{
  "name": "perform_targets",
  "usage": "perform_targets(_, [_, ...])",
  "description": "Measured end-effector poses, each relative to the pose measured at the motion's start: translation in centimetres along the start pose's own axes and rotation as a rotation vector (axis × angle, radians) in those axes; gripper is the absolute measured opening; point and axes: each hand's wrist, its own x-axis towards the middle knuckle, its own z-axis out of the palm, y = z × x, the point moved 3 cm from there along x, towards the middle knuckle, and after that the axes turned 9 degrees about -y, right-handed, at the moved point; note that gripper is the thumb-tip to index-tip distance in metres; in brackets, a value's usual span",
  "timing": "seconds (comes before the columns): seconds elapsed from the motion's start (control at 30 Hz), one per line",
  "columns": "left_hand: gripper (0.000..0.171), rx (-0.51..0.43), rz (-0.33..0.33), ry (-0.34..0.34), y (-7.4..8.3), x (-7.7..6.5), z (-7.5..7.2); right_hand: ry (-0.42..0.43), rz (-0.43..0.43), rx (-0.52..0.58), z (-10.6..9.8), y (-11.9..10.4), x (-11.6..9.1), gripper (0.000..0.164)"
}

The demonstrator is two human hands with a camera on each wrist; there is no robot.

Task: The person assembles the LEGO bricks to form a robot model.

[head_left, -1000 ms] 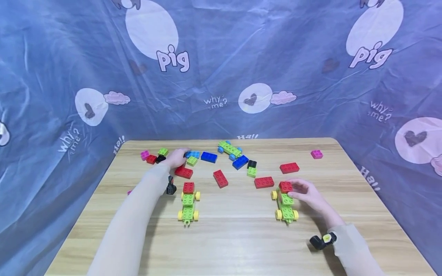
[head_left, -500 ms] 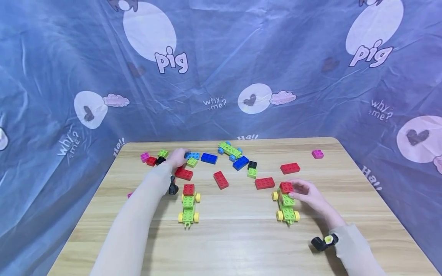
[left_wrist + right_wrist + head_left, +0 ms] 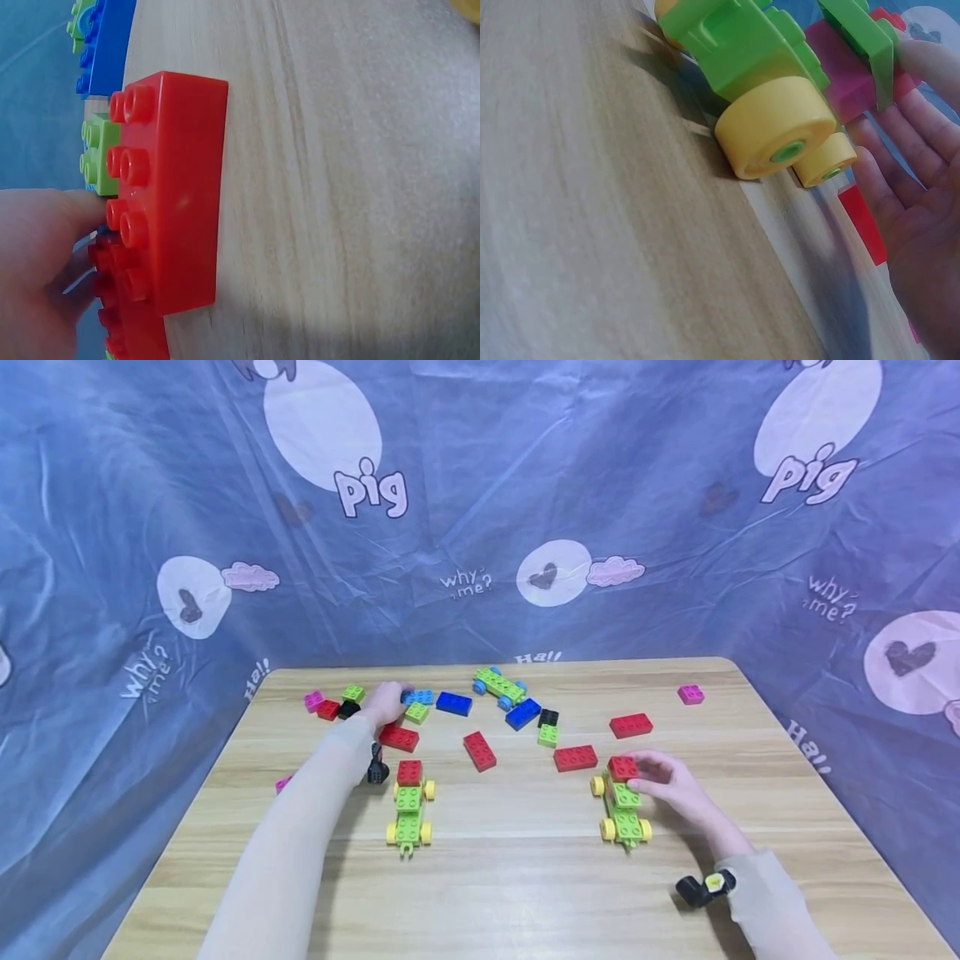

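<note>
My left hand (image 3: 385,702) reaches to the far left of the table, fingertips right at the left end of a light blue brick (image 3: 420,697). A red brick (image 3: 184,195) fills the front of the left wrist view, hiding part of the fingers (image 3: 75,214); I cannot tell whether they grip anything. My right hand (image 3: 672,783) holds a toy brick car (image 3: 624,814) by its upper part, thumb and fingers around it. This car has a lime body, yellow wheels (image 3: 776,127), a magenta brick (image 3: 840,71) and a red brick on top. A similar car (image 3: 408,814) stands left of centre.
A lime car base with blue wheels (image 3: 498,687) sits at the back. Around it lie dark blue bricks (image 3: 454,703), a black brick (image 3: 549,717) and several red bricks (image 3: 480,751). A pink brick (image 3: 691,694) is at the far right. A printed blue cloth (image 3: 480,510) hangs behind the table.
Both hands stay almost where they were, the left at the light blue brick and the right on the toy car. The head view has shifted slightly.
</note>
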Motion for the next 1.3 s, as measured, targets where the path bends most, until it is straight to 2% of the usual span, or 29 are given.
perform_targets(0.2, [0.048, -0.073, -0.004, 0.058, -0.1, 0.2, -0.4, -0.004, -0.015, 0.028, 0.2, -0.5, 0.1, 0.036])
perform_targets(0.33, [0.049, -0.072, 0.014, 0.119, 0.3, 0.1, -1.2, 0.001, 0.0, 0.032, 0.3, -0.7, 0.1, 0.035])
perform_targets(0.5, [0.05, -0.103, 0.039, 0.146, 0.9, -0.1, -2.0, 0.013, 0.033, 0.016, 0.2, -1.0, 0.0, 0.035])
perform_targets(0.7, [0.051, -0.177, 0.078, 0.172, 0.9, -0.5, -2.1, 0.03, 0.051, -0.008, 0.2, -1.0, 0.0, 0.037])
perform_targets(0.83, [0.05, -0.204, 0.106, 0.19, 0.7, -1.4, -2.2, 0.004, 0.026, -0.019, 0.2, -0.8, 0.0, 0.042])
perform_targets(1.0, [0.047, -0.21, 0.143, 0.208, 0.9, -2.8, -2.7, -0.007, -0.087, 0.009, 0.0, -1.3, -0.1, 0.047])
perform_targets(1.13, [0.048, -0.225, 0.177, 0.222, 1.3, -4.3, -2.8, 0.042, -0.169, 0.021, -0.2, -2.1, 0.0, 0.046])
perform_targets(1.3, [0.046, -0.209, 0.223, 0.259, 2.1, -6.2, -2.5, 0.109, -0.179, -0.063, -0.2, -3.3, 0.6, 0.05])
